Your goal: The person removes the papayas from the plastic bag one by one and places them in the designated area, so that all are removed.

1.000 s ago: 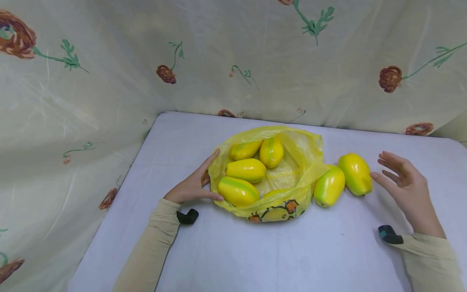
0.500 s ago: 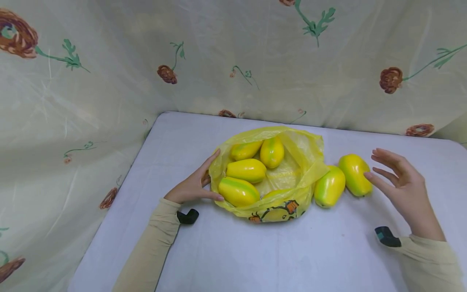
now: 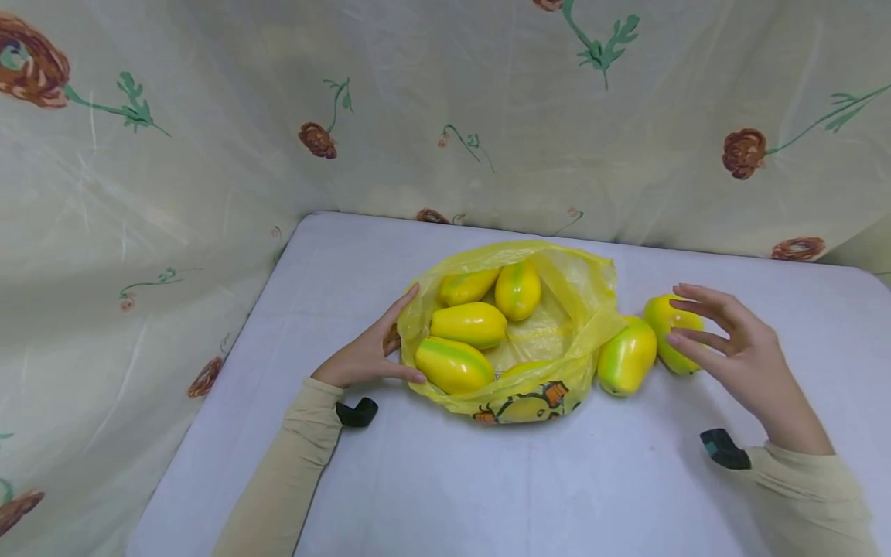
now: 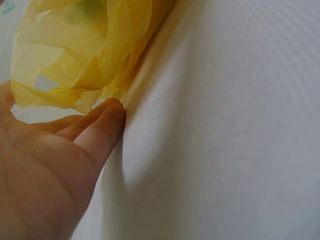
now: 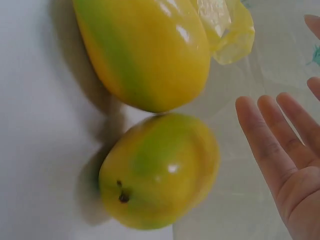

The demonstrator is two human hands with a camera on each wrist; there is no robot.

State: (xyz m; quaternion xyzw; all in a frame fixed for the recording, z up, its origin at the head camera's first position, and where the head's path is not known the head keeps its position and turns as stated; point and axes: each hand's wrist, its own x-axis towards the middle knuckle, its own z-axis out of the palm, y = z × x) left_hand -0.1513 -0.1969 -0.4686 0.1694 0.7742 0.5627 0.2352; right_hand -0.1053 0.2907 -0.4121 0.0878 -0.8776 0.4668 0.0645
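In the head view, a yellow plastic bag [image 3: 592, 286] lies with its mouth wide, holding several yellow-and-green papaya-like fruits [image 3: 469, 325]. My left hand [image 3: 365, 352] rests against the bag's left side, thumb and fingers spread along it. The left wrist view shows straight fingertips touching the yellow plastic [image 4: 75, 60]. Right of the bag lie two more such fruits: one [image 3: 626, 357] touches the bag, the other [image 3: 657, 316] sits beside it. My right hand [image 3: 738, 352] hovers partly over the farther one, fingers apart, holding nothing; the right wrist view shows a gap between fingers and fruit [image 5: 160, 172].
The fruits and bag are on a table with a white cloth [image 3: 452, 487]. A pale floral curtain [image 3: 390, 155] hangs behind the table and along its left side. Black wrist cameras [image 3: 357, 412] sit at both sleeve cuffs.
My right hand has moved left, from beside the farther loose fruit to over its right part. The left hand, bag and fruits look unmoved.
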